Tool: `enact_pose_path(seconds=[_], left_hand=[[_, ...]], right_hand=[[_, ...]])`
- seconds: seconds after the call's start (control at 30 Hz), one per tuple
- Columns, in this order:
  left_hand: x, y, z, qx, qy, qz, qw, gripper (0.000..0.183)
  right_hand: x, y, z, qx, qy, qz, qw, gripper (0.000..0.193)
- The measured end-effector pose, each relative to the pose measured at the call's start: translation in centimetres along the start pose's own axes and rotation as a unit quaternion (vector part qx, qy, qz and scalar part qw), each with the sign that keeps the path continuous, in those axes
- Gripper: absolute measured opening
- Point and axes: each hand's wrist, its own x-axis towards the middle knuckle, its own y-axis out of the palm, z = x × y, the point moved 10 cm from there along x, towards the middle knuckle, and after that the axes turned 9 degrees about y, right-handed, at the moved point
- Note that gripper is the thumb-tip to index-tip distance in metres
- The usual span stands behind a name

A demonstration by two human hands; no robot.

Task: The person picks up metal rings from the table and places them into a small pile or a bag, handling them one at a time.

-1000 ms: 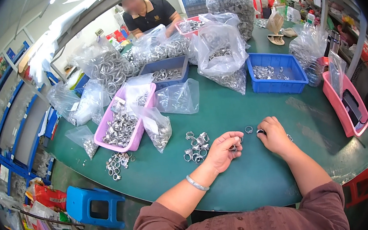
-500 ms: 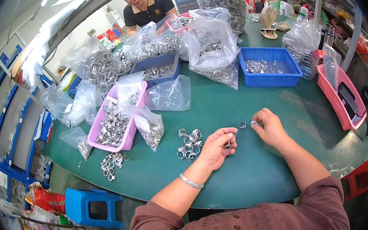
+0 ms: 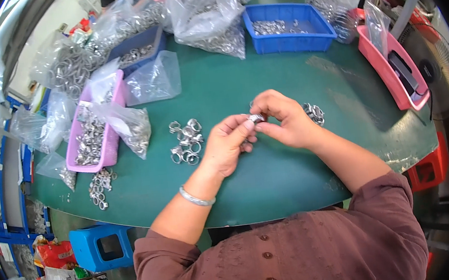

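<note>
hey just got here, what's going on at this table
A person at the green table has a small metal ring between both hands, with the fingertips of the left hand and right hand meeting at it. A loose pile of rings lies left of the hands. Farther left, a purple basket holds more metal parts.

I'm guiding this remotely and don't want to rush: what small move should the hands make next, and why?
Probably steady the metal piece with the left hand while the right hand adjusts it, since both hands meet at it over the green table.
</note>
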Motion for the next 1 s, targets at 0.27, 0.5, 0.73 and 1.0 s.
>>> enact_pose_path(seconds=[0.27, 0.5, 0.73, 1.0], left_hand=[[-0.1, 0.3, -1.7, 0.053, 0.108, 0.003, 0.993, 0.024], [-0.4, 0.7, -2.9, 0.084, 0.159, 0.012, 0.984, 0.024], [-0.5, 1.3, -3.7, 0.134, 0.198, 0.025, 0.971, 0.028], [-0.8, 1.6, -3.7, 0.138, 0.204, 0.041, 0.968, 0.028]], right_hand=[[-0.3, 0.0, -1.3, 0.184, 0.033, 0.018, 0.982, 0.028], [-0.5, 0.3, -0.8, 0.124, 0.01, 0.04, 0.991, 0.044], [-0.4, -0.2, -0.6, 0.109, -0.002, -0.009, 0.994, 0.045], [-0.7, -0.4, 0.5, -0.003, -0.026, -0.024, 0.999, 0.05]])
